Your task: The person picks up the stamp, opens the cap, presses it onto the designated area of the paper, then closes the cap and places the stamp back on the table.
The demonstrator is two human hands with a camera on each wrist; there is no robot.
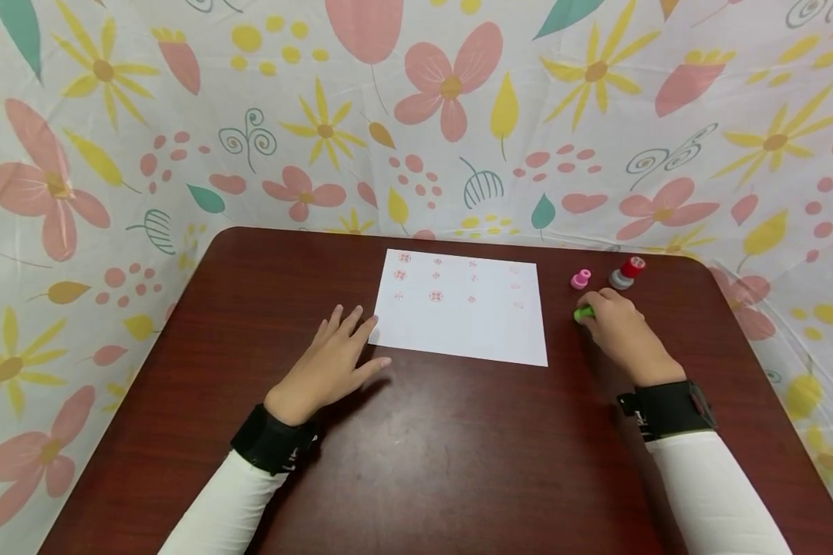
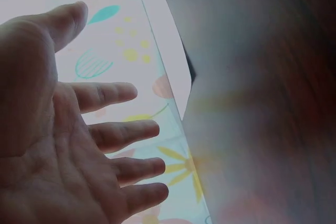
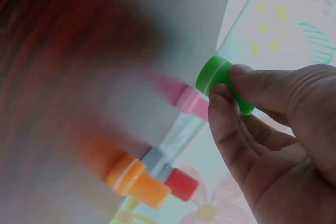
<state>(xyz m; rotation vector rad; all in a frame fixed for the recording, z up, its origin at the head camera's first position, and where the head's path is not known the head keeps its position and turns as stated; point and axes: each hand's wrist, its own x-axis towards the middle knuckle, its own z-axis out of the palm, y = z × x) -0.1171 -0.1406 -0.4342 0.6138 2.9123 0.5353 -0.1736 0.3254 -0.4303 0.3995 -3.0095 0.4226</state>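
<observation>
My right hand (image 1: 621,335) pinches a small green stamp (image 1: 584,313) between thumb and fingertips, to the right of the paper. In the right wrist view the green stamp (image 3: 213,75) is tilted, its wide capped end pointing away from the palm. At the lower left corner of a white sheet of paper (image 1: 458,331), my left hand (image 1: 326,362) has its fingers spread, fingertips right at the paper's edge. Rows of red stamped prints (image 1: 436,296) run across the sheet's upper part, those in the right column faint.
Beyond the right hand stand a pink stamp (image 1: 581,279) and a red-and-grey stamp (image 1: 628,272). An orange stamp (image 3: 139,179) shows in the right wrist view; in the head view the hand hides it. A floral cloth (image 1: 389,154) hangs behind the dark brown table (image 1: 416,462).
</observation>
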